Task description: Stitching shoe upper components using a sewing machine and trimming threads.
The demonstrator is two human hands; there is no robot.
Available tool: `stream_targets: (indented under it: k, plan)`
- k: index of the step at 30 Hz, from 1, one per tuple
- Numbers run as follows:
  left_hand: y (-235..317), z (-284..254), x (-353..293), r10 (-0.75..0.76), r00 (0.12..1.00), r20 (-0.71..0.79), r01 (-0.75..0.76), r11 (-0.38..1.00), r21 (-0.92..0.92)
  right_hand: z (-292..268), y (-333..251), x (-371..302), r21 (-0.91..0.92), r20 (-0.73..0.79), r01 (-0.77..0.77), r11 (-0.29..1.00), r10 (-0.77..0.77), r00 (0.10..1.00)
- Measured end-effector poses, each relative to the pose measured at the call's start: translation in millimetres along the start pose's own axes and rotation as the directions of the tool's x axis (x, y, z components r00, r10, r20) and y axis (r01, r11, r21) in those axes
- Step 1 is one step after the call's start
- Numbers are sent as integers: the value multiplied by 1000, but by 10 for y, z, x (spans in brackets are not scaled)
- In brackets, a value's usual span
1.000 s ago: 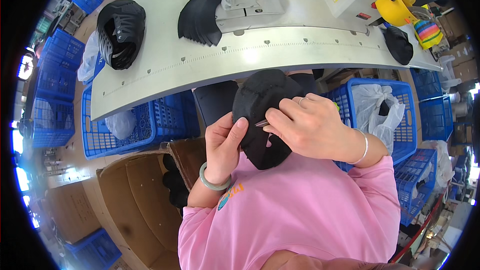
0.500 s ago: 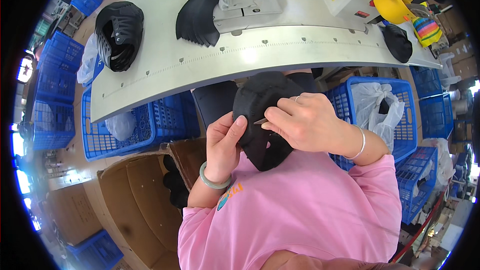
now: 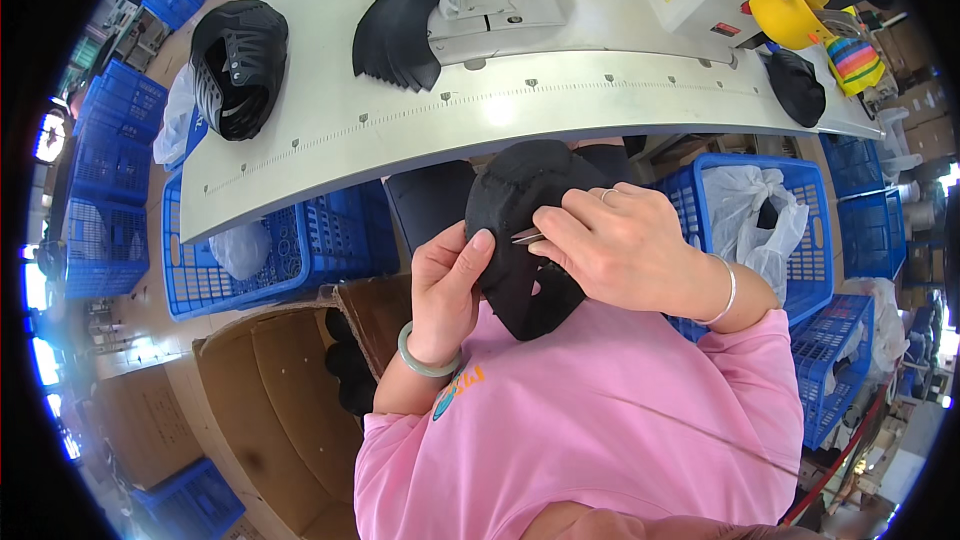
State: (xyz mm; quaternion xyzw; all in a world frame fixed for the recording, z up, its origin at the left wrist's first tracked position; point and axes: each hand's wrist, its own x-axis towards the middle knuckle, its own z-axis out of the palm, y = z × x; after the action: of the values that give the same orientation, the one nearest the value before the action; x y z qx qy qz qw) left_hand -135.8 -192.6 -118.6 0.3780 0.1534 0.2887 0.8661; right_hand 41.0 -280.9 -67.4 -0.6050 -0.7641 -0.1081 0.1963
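Note:
A black fabric shoe upper (image 3: 530, 180) is held up in front of my pink shirt, below the table's front edge. My left hand (image 3: 449, 275) pinches its left side, with the thumb on top and the fingers behind it. My right hand (image 3: 612, 245) is closed round a small metal tool with two slim pointed tips (image 3: 526, 236), like thread snips or tweezers. Its points touch or lie just over the upper's surface, close to my left thumb. The tool's rear part is hidden in my fingers.
On the white table (image 3: 560, 105) are a black sneaker (image 3: 238, 70), fanned black pieces (image 3: 397, 35), a machine base (image 3: 500, 0) and a black piece (image 3: 797, 88) at right. Blue crates (image 3: 240, 285) flank me; a cardboard box (image 3: 280, 410) stands at lower left.
My right hand has shifted slightly, and the metal tool's two tips now show apart. My left hand keeps its pinch on the upper, which has barely moved.

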Motion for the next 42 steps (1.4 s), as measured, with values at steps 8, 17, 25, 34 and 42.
stream_targets:
  k: [8, 17, 25, 34, 42]
  plan:
    - [-33, -26, 3, 15, 1000, -22, -14, 999, 38, -19, 3, 14, 0, 19, 12, 1000, -12, 1000]
    - [-61, -12, 15, 36, 999, -38, -34, 998, 55, 67, 57, 22, 100, 68, 17, 995, -24, 997]
    - [-79, -82, 12, 42, 996, -81, -40, 999, 28, 103, -31, -86, 121, -9, -35, 992, 36, 999]
    - [-74, -67, -1, 40, 995, -93, -41, 999, -5, 116, -117, -128, 40, -42, -15, 999, 16, 999]
    - [-83, -53, -4, 49, 993, -109, -50, 999, -3, 118, -125, -131, 44, -47, 9, 999, -7, 999]
